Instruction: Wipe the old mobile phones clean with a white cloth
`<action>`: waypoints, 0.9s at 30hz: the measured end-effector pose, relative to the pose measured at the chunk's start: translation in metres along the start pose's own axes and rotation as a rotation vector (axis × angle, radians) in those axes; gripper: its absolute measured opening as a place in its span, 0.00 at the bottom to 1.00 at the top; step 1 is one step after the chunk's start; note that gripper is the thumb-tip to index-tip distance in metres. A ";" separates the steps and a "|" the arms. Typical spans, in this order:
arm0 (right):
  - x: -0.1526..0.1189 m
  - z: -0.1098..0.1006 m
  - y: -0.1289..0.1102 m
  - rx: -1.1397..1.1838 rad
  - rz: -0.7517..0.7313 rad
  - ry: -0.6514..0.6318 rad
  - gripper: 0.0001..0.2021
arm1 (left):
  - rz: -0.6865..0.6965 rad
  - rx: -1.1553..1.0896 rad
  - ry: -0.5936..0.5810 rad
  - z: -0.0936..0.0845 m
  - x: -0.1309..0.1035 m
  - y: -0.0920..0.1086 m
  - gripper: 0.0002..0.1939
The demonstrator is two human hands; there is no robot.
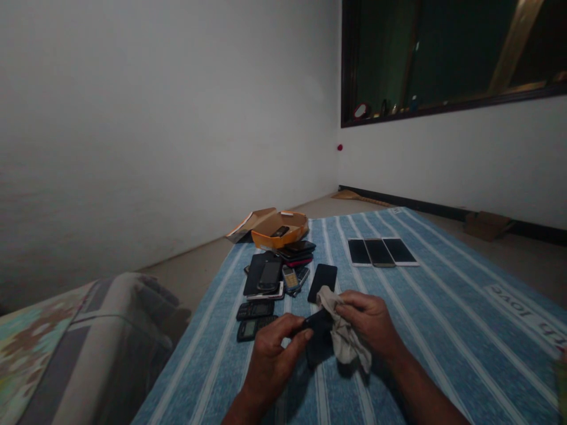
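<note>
Our left hand (272, 354) pinches a black phone (318, 347) over the blue striped cloth (443, 319); our right hand (371, 321) grips a rag (346, 342) against it. We guess wiping is midway: three lined-up phones (380, 252) look done, and the phone pile (269, 275) is probably left.

Blue sheet (465, 330) (white-striped) bears aligned phones (380, 252), piled phones (269, 275), an orange box (271, 241).

"What's in the box (263, 239)?"

"1 small phone (280, 231)."

"Just before it?"

"A phone pile (296, 254), then 2 handsets (256, 310)."

"Right of it?"

"3 side-by-side phones (380, 252), well apart from it."

"And well before it, rightward?"

"A rag (348, 341), touching the held phone (318, 342)."
</note>
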State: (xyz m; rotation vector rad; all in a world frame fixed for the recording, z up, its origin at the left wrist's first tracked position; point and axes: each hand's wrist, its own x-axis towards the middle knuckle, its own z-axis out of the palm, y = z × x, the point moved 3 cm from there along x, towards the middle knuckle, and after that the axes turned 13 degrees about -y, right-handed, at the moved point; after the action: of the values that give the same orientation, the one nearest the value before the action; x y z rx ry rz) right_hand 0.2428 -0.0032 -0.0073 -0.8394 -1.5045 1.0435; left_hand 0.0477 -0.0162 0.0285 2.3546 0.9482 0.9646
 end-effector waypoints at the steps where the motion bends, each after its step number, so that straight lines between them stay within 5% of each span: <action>1: 0.000 0.001 0.002 0.018 0.014 0.016 0.08 | -0.010 -0.003 0.004 0.000 0.000 -0.001 0.08; 7: 0.001 0.007 0.007 0.047 0.046 0.055 0.07 | -0.091 -0.046 0.079 -0.006 -0.004 -0.003 0.08; 21: 0.001 0.006 0.016 0.038 0.073 0.009 0.11 | -0.026 0.040 0.097 -0.006 0.001 0.007 0.08; 27: -0.002 0.002 -0.005 -0.181 -0.086 0.214 0.08 | -0.074 -0.017 0.076 -0.005 -0.001 0.001 0.08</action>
State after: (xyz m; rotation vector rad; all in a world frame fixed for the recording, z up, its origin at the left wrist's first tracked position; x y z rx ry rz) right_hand 0.2413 -0.0076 -0.0038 -0.9720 -1.4526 0.7378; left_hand 0.0444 -0.0170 0.0321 2.2661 1.0445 1.0355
